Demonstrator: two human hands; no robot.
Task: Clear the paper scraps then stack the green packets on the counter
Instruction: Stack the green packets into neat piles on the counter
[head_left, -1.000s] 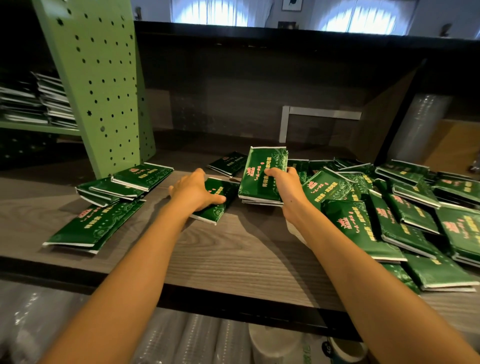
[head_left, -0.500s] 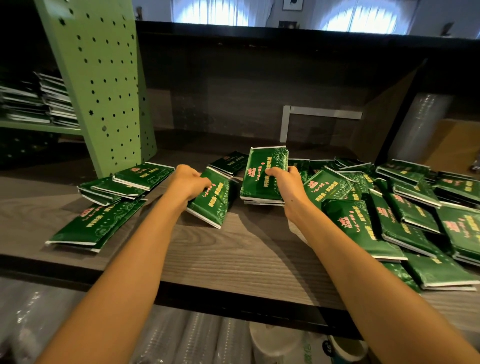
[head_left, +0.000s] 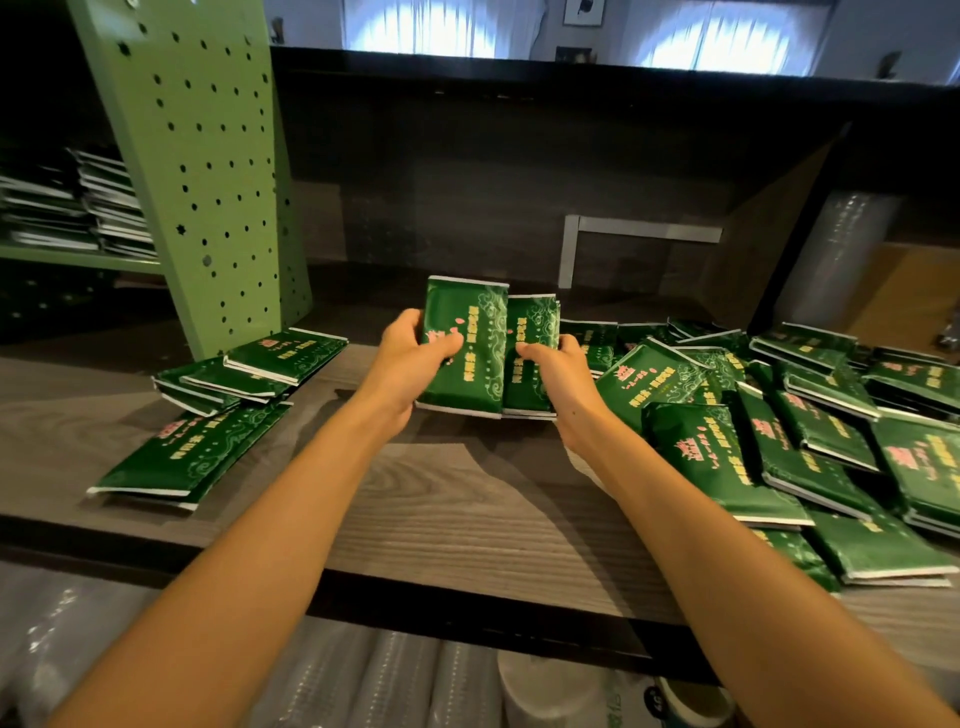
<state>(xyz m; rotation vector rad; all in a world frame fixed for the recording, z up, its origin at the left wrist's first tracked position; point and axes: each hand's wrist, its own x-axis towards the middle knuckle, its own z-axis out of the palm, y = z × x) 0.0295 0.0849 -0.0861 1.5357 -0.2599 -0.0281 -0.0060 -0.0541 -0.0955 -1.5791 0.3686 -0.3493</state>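
My left hand (head_left: 415, 358) grips a green packet (head_left: 470, 332) with pink lettering, held upright above the wooden counter (head_left: 457, 509). Its right edge overlaps the small stack of green packets (head_left: 535, 338) that my right hand (head_left: 558, 371) holds from the right side. A heap of loose green packets (head_left: 779, 431) covers the counter to the right. A smaller group of green packets (head_left: 223, 410) lies at the left. No paper scraps are visible.
A green perforated panel (head_left: 202, 166) stands at the back left, with stacked packets on a shelf (head_left: 78, 208) behind it. A dark back wall closes the counter. Plastic-wrapped cup sleeves (head_left: 363, 680) lie below the counter's front edge.
My left hand picked a packet off the counter, lifted it and brought it right against the stack in my right hand. The right hand barely moved.
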